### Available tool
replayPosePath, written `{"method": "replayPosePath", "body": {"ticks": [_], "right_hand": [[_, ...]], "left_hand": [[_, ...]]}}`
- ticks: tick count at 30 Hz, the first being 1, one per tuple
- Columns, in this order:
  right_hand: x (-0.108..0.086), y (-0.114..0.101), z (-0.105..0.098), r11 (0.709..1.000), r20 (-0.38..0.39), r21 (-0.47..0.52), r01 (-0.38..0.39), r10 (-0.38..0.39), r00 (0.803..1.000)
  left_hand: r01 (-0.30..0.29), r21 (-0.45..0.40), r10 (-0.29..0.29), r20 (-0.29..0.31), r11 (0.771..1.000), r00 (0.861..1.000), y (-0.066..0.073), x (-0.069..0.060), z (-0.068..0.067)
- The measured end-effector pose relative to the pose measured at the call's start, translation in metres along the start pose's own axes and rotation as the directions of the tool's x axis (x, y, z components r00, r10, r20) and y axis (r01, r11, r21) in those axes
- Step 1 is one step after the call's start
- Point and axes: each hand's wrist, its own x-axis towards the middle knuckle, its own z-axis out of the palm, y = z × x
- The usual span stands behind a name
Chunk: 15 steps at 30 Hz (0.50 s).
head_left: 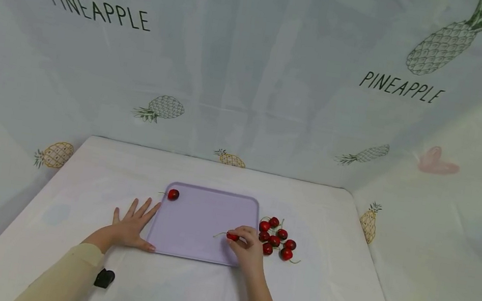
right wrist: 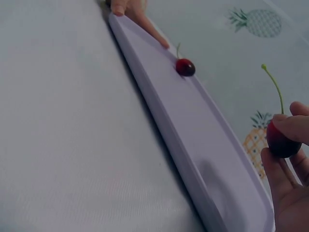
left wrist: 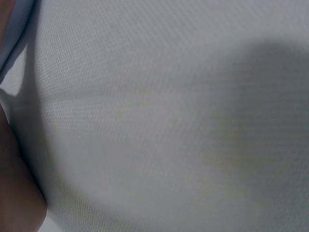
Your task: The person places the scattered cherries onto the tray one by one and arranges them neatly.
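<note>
My right hand (head_left: 248, 250) pinches a dark red cherry (right wrist: 282, 140) by its sides, green stem sticking up, above the right part of a lilac tray (head_left: 203, 222). Fingers spread, my left hand (head_left: 132, 227) rests at the tray's left edge, with the thumb at the near left corner. Another cherry (head_left: 173, 194) lies in the tray's far left corner. Just beyond the tray's right edge sits a cluster of several stemmed cherries (head_left: 274, 240). The left wrist view shows mostly pale cloth and a little of the hand at its left border.
The tray stands on a white-covered table (head_left: 331, 297). Behind it hangs a pale curtain (head_left: 252, 70) printed with pineapples. Dark wrist devices show below each hand, one near the left sleeve (head_left: 61, 274) and one at the right.
</note>
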Motion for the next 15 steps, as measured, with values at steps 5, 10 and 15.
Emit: {"method": "replayPosePath", "body": {"ticks": [5, 10, 15], "right_hand": [[0.011, -0.001, 0.018, 0.998, 0.047, 0.057, 0.023, -0.026, 0.999], [0.025, 0.008, 0.036, 0.993, 0.093, 0.117, -0.02, 0.009, 0.996], [0.038, 0.017, 0.052, 0.987, 0.104, 0.156, -0.039, 0.023, 0.994]], "left_hand": [[0.021, 0.019, -0.021, 0.013, 1.0, 1.0, -0.001, 0.001, 0.0], [0.023, 0.01, -0.023, 0.018, 1.0, 1.0, -0.003, 0.004, 0.002], [0.028, 0.031, -0.028, 0.015, 0.999, 0.999, -0.003, 0.004, 0.003]]}}
